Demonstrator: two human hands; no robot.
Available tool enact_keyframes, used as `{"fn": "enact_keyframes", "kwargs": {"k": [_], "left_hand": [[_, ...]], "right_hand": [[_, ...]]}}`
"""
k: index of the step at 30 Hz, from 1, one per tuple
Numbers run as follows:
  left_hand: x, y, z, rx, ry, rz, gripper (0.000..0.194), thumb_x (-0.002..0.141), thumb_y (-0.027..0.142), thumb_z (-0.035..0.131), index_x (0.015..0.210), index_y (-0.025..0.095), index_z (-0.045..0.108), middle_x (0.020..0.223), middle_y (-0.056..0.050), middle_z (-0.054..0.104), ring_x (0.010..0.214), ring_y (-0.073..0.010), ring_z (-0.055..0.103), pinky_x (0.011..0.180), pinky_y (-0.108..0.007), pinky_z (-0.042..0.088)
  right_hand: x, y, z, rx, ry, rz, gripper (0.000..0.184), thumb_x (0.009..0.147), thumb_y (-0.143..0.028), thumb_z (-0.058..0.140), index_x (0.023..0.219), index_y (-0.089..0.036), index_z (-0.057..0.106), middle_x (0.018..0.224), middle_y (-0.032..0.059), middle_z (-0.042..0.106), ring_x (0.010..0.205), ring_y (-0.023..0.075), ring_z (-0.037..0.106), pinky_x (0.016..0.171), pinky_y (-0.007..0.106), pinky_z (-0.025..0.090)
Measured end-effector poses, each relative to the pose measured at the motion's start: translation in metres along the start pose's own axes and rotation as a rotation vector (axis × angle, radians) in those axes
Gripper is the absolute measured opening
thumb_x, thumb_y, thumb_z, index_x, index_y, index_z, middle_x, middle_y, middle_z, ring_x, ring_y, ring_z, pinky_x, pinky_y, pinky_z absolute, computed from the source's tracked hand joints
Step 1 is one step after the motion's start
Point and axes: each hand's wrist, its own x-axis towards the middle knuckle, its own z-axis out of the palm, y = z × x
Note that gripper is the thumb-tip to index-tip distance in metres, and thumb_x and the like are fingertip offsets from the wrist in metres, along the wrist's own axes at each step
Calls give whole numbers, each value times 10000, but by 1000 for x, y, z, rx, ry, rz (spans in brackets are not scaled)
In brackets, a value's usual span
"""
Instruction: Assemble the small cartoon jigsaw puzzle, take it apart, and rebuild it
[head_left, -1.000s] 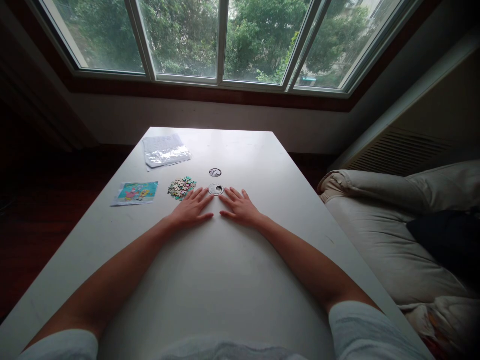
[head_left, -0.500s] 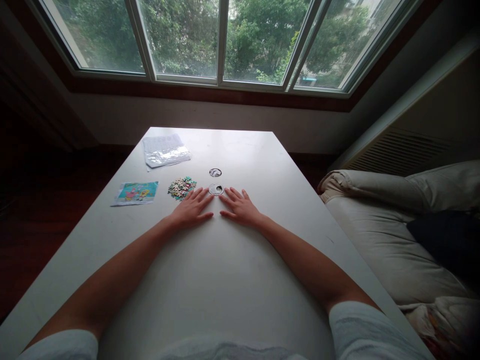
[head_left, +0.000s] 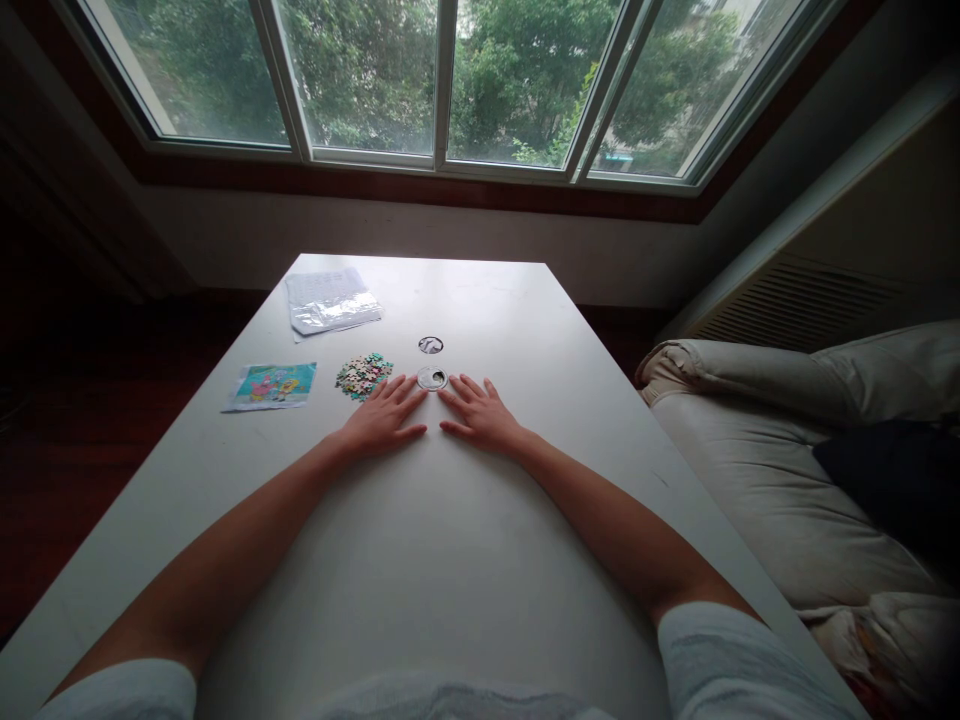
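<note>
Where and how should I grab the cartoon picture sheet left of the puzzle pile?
I'd pinch the cartoon picture sheet by its near right corner, the left hand coming from the right, in front of the puzzle pile. The sheet looks thin and lies nearly flat on the table, so an edge seems safest; that corner is nearest.

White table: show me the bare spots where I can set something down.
Bare: the table between the forearms, and from the right hand to the table's right edge. Crowded: left of centre, where puzzle pieces lie by the left hand, with the picture sheet farther left; the nearer disc sits between the hands.
</note>
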Motion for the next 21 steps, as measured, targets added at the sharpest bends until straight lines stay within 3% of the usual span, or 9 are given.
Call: {"fn": "enact_keyframes", "kwargs": {"k": [21], "left_hand": [[0, 0, 0, 5, 0, 0, 767, 966, 722, 321, 1603, 295, 300, 1699, -41, 168, 1564, -306, 148, 1273, -507, 112]], "right_hand": [[0, 0, 0, -3, 3, 4, 780, 968, -739, 252, 1620, -311, 234, 1704, 63, 109, 1574, 300, 109, 1249, 581, 67]]}}
